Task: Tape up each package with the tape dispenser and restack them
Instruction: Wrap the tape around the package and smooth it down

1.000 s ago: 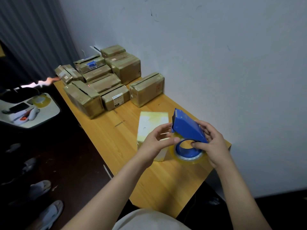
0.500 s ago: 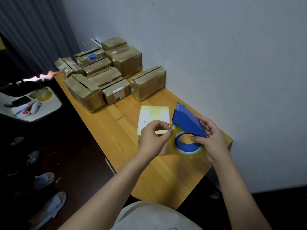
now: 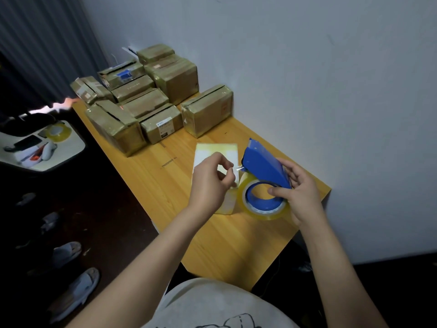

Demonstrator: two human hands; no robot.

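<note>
Blue plastic tape dispenser (image 3: 264, 165) gripped by right hand (image 3: 302, 195) | left hand (image 3: 210, 183) apparently pinching clear tape end (image 3: 238, 168) | pale yellow cardboard package (image 3: 212, 149) lies just left, under left hand, long axis pointing away

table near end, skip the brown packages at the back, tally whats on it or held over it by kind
pale package: 1
blue tape dispenser, gripped by the right hand: 1
clear tape roll on the dispenser, its end pinched by the left hand: 1
total: 3
</note>
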